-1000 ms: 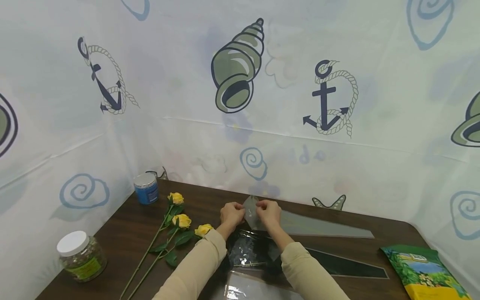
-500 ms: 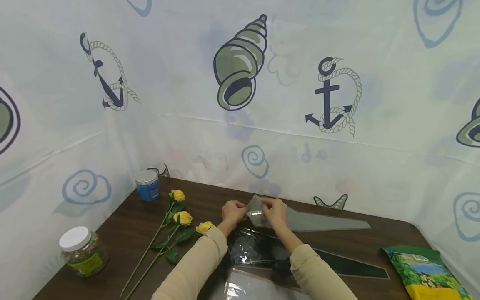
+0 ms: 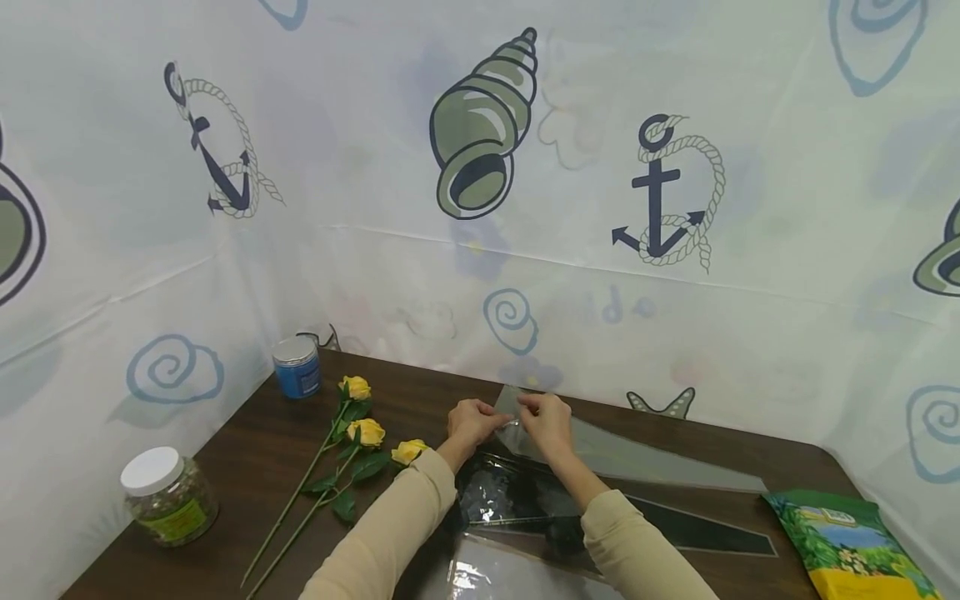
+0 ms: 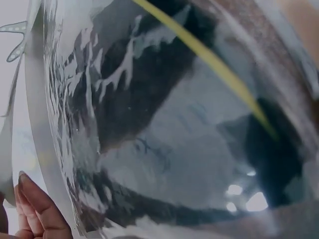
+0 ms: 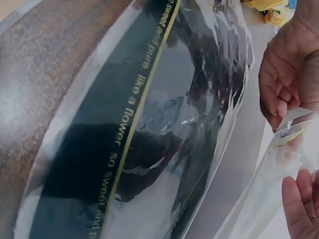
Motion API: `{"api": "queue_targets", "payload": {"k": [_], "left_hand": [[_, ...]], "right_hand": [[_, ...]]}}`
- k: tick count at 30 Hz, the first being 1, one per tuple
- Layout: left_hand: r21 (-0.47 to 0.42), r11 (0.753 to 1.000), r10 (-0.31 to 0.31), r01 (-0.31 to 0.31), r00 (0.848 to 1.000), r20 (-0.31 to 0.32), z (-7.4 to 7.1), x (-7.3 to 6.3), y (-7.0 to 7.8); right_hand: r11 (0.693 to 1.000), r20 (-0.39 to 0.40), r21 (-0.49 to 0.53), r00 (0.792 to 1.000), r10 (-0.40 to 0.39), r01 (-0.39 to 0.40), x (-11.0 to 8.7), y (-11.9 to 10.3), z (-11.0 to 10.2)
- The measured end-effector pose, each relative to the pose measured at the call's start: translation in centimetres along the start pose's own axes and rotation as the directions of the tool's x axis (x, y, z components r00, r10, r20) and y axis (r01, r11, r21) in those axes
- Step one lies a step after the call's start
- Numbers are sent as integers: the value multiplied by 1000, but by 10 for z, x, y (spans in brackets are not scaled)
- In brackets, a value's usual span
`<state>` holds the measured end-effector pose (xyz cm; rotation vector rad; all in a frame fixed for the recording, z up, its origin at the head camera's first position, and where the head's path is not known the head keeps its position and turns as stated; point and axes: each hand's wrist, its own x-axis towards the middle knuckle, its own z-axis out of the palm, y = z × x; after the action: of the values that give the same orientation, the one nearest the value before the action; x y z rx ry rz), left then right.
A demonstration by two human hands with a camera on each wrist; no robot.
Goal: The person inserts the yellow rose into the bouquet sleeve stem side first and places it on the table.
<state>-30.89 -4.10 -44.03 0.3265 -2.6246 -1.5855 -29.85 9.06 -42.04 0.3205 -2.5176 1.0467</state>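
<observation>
A grey translucent flower sleeve (image 3: 645, 454), tapered like a cone, lies along the back of the table with its wide end between the two hands. My left hand (image 3: 474, 422) pinches the film near that end; in the right wrist view a folded clear edge shows at its fingertips. Close beside it, my right hand (image 3: 547, 423) grips the same end between thumb and fingers; the thumb is hidden in the right wrist view. Below both hands lies a black glossy flower sleeve (image 5: 84, 169) with yellow lettering along a yellow stripe.
Several yellow roses (image 3: 366, 432) lie to the left on the dark wooden table (image 3: 247, 450). Beyond them stand a blue tub (image 3: 297, 371) and a lidded jar (image 3: 168, 498). A green-and-yellow bag (image 3: 847, 542) lies at right, a clear sleeve (image 3: 517, 571) in front.
The sleeve's wide end, lifted a second ago, now lies lower and flatter, and its narrow tip reaches farther right. My left hand has moved slightly right, closer to my right hand.
</observation>
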Motion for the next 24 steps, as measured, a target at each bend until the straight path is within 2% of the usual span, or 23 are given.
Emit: {"api": "queue_targets", "payload": {"k": [5,9,16,24], "left_hand": [[72,997,31,-33,999,23,1,0,3],[103,992,63,-66,998,31,3,1,3],[153,986,73,-70,997,-16,5,1,0],[81,996,47,-44,998,-40,3,2,-1]], "right_hand": [[998,29,50,999,24,-25,-2,-2,-4],[998,27,48,999,32,-33,-3,0,-5],[999,-28,34,1000,-7,8,-4,4,-5],[998,-71,54,997,-39,42,-4,3,-12]]}}
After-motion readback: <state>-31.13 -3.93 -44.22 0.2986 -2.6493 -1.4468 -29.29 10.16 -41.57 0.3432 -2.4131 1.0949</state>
